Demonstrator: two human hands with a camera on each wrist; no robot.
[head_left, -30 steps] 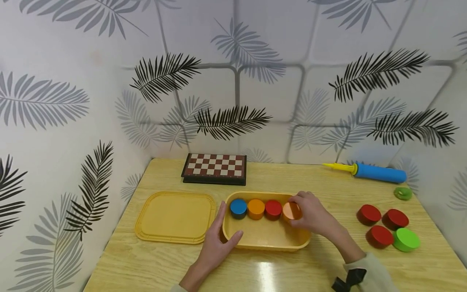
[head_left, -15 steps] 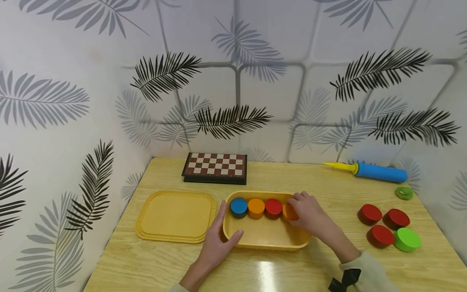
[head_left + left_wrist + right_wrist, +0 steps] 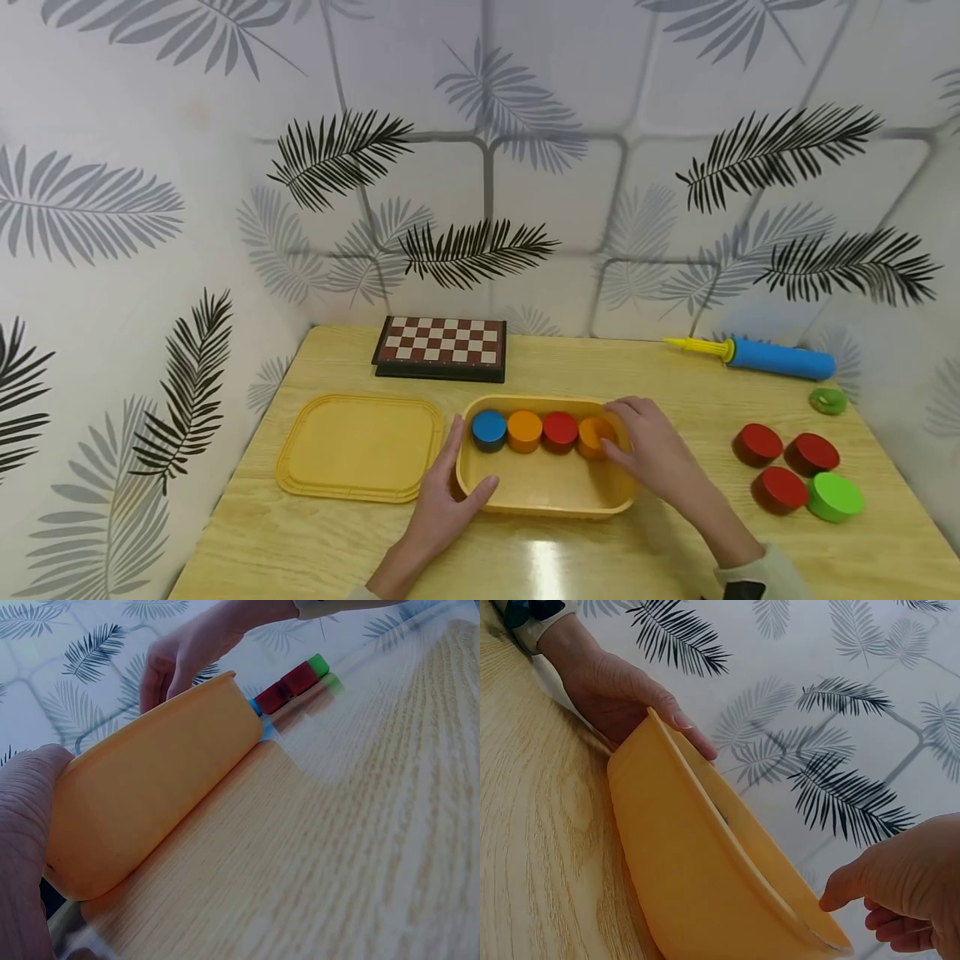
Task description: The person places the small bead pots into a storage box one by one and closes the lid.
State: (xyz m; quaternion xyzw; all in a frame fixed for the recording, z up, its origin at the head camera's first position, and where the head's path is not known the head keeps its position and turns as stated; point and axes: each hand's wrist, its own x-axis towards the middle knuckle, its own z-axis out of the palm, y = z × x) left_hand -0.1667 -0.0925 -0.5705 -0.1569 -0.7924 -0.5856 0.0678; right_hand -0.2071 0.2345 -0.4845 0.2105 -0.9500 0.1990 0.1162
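Observation:
My left hand (image 3: pixel 447 497) holds the left end of the yellow plastic tub (image 3: pixel 543 507), fingers along its outer wall and thumb over the front rim. Inside, along the back wall, short round pieces stand in a row: a blue one (image 3: pixel 489 431), an orange one (image 3: pixel 524 432), a red one (image 3: pixel 559 432) and a second orange one (image 3: pixel 591 438) at the right. My right hand (image 3: pixel 660 450) is at the tub's right end, thumb and fingers apart beside that last orange piece. In the right wrist view the tub wall hides the pieces from sight.
A flat yellow lid (image 3: pixel 360 448) lies left of the tub, and a folded chessboard (image 3: pixel 441 348) behind. At right are red round pieces (image 3: pixel 780 489), a green one (image 3: pixel 836 497), a small green object (image 3: pixel 828 401) and a blue pump (image 3: pixel 780 357) with a yellow nozzle.
My right hand has let go of the rightmost orange piece and drawn slightly back to the right, its thumb and fingers spreading. The left hand and the tub have stayed in place.

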